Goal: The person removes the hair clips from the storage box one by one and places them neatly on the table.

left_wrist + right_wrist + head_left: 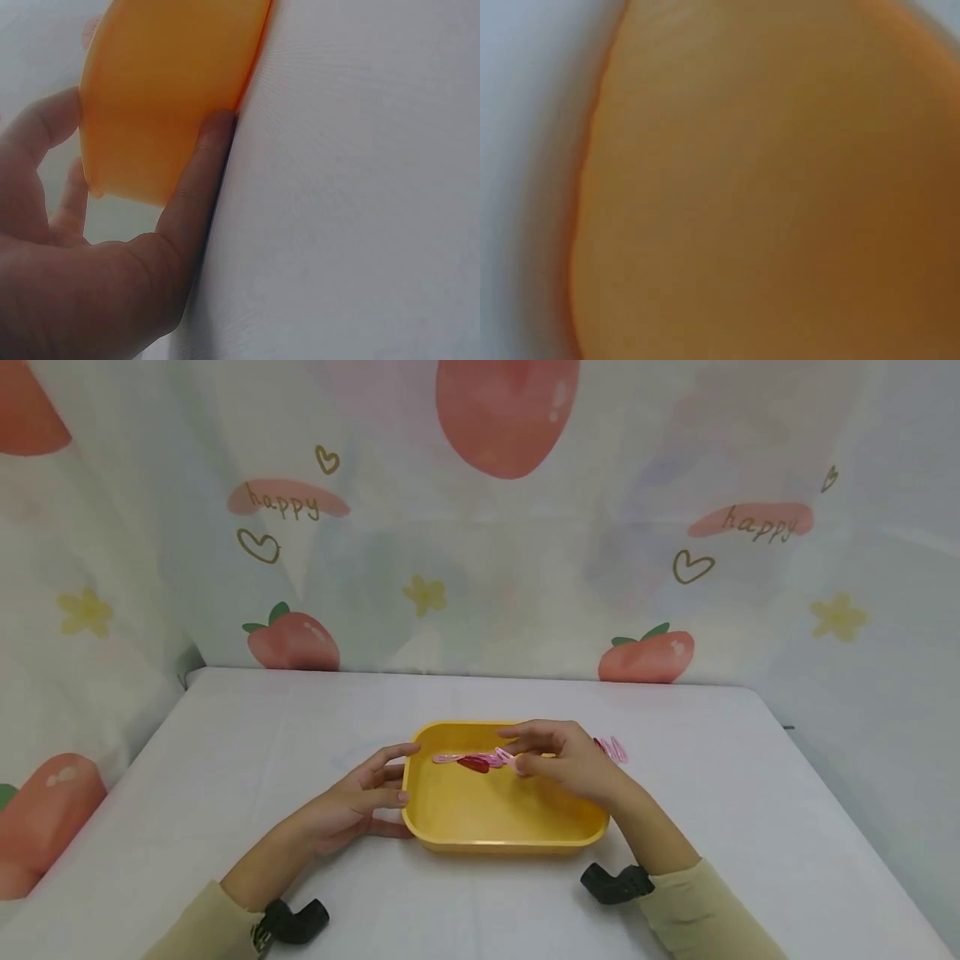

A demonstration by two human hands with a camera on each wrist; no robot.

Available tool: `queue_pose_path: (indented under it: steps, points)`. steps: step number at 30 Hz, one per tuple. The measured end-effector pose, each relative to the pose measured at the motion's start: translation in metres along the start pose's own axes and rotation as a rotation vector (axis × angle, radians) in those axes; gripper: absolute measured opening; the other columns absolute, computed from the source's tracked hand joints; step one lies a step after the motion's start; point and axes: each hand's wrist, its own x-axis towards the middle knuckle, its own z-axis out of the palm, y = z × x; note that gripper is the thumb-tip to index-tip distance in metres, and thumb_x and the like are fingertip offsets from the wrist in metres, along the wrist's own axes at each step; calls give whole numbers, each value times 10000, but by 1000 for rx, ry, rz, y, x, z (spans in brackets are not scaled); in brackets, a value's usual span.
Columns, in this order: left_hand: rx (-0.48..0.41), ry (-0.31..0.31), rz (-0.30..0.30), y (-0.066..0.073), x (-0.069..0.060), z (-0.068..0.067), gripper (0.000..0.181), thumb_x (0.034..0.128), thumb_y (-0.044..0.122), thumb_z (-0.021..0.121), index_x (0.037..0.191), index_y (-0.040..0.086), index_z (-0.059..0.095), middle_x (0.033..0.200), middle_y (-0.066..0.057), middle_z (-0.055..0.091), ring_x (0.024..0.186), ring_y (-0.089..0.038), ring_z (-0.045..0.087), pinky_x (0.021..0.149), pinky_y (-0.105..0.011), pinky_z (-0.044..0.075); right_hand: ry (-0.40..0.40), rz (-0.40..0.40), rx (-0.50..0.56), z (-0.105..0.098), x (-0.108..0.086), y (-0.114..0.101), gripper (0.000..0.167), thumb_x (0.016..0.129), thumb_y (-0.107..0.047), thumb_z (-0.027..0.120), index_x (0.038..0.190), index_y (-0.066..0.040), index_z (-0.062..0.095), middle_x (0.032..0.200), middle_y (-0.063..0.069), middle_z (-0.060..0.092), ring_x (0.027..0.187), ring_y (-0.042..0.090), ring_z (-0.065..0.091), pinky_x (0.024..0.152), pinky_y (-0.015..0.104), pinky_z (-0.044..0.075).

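And here's our right hand (573,764), thumb and fingertips drawn together, pinching what looks like a pink snap hair clip (505,756) above the yellow tray (504,844). Our left hand (352,806) is spread wide against the tray's left end, touching rim and outer wall, gripping nothing. We'd do well with a light pinch near one end of the clip, wrist low, lowering it flat so it doesn't snag the red clip (474,765) and pale pink clip (446,759) lying towards the tray's far side; steady pressure on the left should stop any sliding. Just outside the far right corner, more clips (618,749) sit on the white counter (750,793), smooth and evenly covered. Beyond its back edge hangs a pale backdrop (517,568) with red fruit, yellow flowers and "happy" lettering, softly lit.
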Motion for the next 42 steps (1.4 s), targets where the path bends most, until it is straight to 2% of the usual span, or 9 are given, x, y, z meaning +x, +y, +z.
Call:
queue_pose_path:
  steps: [4,8,11,15,20,25,31,36,42]
  points:
    - [4,-7,2,2,1,2,665,979,96,588,1553,208,274,1574,-200,260,1262,-361,528,926,-564,541,4,-14,73,-10,-5,-5,397,959,-67,625,1353,-28,595,1156,209,672,958,401,657,828,317,601]
    - [9,-11,3,1,1,1,663,979,97,588,1552,209,274,1573,-205,259,1259,-360,529,926,-562,541,20,-10,128,-23,-10,-5,399,961,-32,585,1360,-26,579,1102,269,605,855,277,647,809,332,607]
    - [10,-11,5,-1,1,1,664,979,94,585,1552,216,273,1576,-203,257,1257,-360,531,925,-563,541,44,0,144,-35,-12,-3,394,960,-26,570,1353,-53,588,1047,213,573,833,239,638,821,338,605]
    - [1,-15,14,-2,2,0,666,979,84,583,1554,213,271,1574,-204,257,1256,-362,532,923,-565,541,99,14,138,-50,-14,-1,383,967,-58,588,1350,-73,591,1018,130,552,857,233,661,821,321,603]
    - [-5,-9,10,-2,3,0,670,975,87,590,1553,210,274,1567,-205,260,1259,-355,527,916,-568,544,152,13,112,-63,-19,5,383,982,-101,601,1361,-56,569,1014,101,534,865,216,689,745,273,596]
    - [-11,-12,9,-3,1,1,671,978,75,580,1556,206,266,1572,-205,253,1260,-355,527,919,-571,542,193,18,110,-72,-21,9,373,989,-101,593,1352,-22,558,1020,109,504,859,209,679,827,301,600]
    - [-15,-23,16,-3,2,4,668,982,78,578,1557,204,262,1573,-204,257,1270,-364,525,920,-570,541,246,24,110,-84,-25,15,379,997,-126,591,1352,2,552,1021,84,521,870,183,659,837,288,595]
    - [-11,-24,17,-2,2,3,664,985,73,574,1557,200,262,1576,-204,254,1271,-369,521,918,-569,543,291,-3,70,-94,-29,22,323,1001,-104,576,1317,-38,591,1011,75,538,837,161,672,813,271,598]
    - [0,-18,23,-1,0,2,660,984,87,582,1553,212,271,1577,-204,250,1255,-362,537,917,-563,545,339,9,73,-104,-28,29,276,999,-111,586,1270,-72,617,1014,66,548,900,150,621,803,269,600]
